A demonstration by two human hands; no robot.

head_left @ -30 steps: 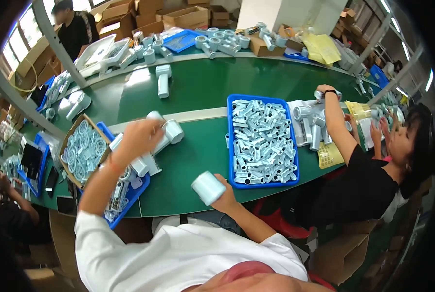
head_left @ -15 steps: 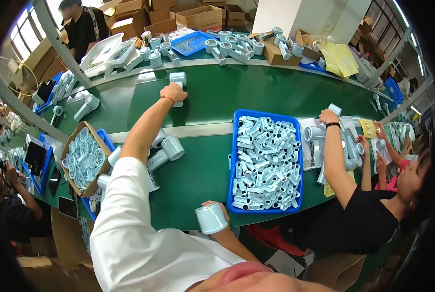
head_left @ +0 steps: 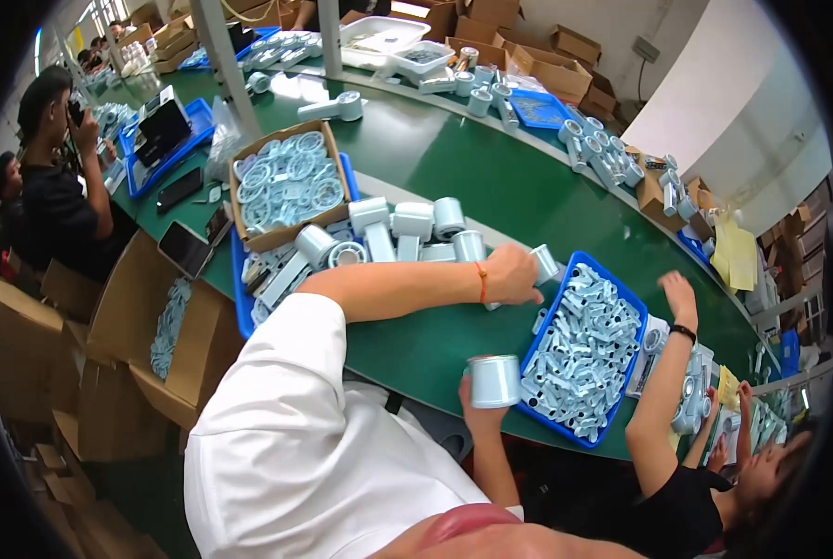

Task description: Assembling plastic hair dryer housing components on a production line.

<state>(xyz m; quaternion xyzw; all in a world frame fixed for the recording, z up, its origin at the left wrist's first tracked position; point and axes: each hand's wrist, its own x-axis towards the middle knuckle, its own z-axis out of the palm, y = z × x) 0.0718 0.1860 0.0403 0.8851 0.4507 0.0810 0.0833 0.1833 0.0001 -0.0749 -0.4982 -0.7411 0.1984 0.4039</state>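
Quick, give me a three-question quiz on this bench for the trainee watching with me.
1. True or false: the right hand holds a pale blue cylinder upright at the table's near edge.
2. Which container is the left hand right beside? A) the cardboard box of rings B) the blue tray of small parts C) a white tub
3. Fill in: the conveyor belt is coloured ____.

Key: 1 true. 2 B; the left hand closes on a pale blue part at that tray's upper left corner. 3 green.
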